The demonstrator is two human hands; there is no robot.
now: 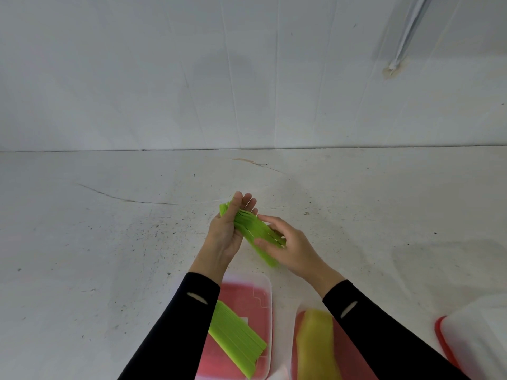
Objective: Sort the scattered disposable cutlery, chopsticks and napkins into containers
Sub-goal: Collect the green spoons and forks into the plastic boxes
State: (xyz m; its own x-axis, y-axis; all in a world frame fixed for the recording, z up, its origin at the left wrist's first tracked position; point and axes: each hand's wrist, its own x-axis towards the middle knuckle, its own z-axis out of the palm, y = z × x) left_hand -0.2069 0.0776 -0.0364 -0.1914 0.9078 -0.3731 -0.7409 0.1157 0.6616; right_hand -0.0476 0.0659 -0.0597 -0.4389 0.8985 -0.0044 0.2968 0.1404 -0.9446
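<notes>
Green cutlery bundle (256, 234) spans both hands' grip, above the table.

Matt green pleated paper napkins (255, 234), translucent smooth plastic container (267, 286), desk (109, 242) matt white, scuffed, speckled

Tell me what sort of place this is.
Probably a bare makeshift sorting spot: a scuffed, cracked white surface against a plain white wall, with clear plastic containers holding green and yellow cutlery stacks.
</notes>
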